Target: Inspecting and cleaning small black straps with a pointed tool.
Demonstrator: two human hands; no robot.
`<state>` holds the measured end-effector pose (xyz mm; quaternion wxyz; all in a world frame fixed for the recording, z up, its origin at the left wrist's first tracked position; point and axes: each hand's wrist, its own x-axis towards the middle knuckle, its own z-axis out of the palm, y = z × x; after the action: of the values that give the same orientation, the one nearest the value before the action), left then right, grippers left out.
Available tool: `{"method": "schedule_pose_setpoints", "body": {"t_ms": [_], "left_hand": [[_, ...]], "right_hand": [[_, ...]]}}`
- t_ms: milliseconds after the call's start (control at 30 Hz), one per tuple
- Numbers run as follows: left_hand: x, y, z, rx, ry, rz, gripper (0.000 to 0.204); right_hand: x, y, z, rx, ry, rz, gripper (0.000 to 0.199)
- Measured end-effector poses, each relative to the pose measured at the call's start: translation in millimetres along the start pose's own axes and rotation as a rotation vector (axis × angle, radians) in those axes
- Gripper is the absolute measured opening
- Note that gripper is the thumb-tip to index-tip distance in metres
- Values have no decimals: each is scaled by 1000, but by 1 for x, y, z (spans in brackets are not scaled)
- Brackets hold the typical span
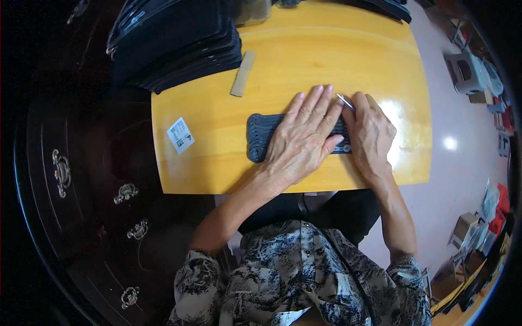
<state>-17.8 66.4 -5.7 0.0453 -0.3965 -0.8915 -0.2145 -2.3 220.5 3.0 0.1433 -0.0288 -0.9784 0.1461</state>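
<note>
On the yellow tabletop (206, 163), a row of dark grey strap-like pieces (258, 138) with rounded left ends lies overlapped in front of me. My left hand (304, 130) rests flat across them, fingers stretched toward the far side and thumb out to the right. Beside their right end is my right hand (371, 133), its fingers curled round a thin, pointed metal tool (345, 101). The tip sticks out near my left fingertips; the rest of it is hidden in my grip. Small light metal-looking bits show under my left thumb.
A tall stack of black flat pieces (179, 49) stands at the far left, with a tan strip (242, 74) beside it. Nearer lies a white printed label (180, 135). A dark cabinet (87, 206) with ornate handles flanks the table's left; a grey stool (466, 73) is at right.
</note>
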Motion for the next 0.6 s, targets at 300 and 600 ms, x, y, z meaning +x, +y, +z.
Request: {"method": "schedule_pose_setpoints", "body": {"t_ms": [300,600], "left_hand": [[-29,-14,-20,52,-225,-205,70],[-42,-18,-24,243,-209,-181,56]], "right_hand": [[-4,30,6,130,-21,34,13],[-12,31,-2,113,71,-28,21]]}}
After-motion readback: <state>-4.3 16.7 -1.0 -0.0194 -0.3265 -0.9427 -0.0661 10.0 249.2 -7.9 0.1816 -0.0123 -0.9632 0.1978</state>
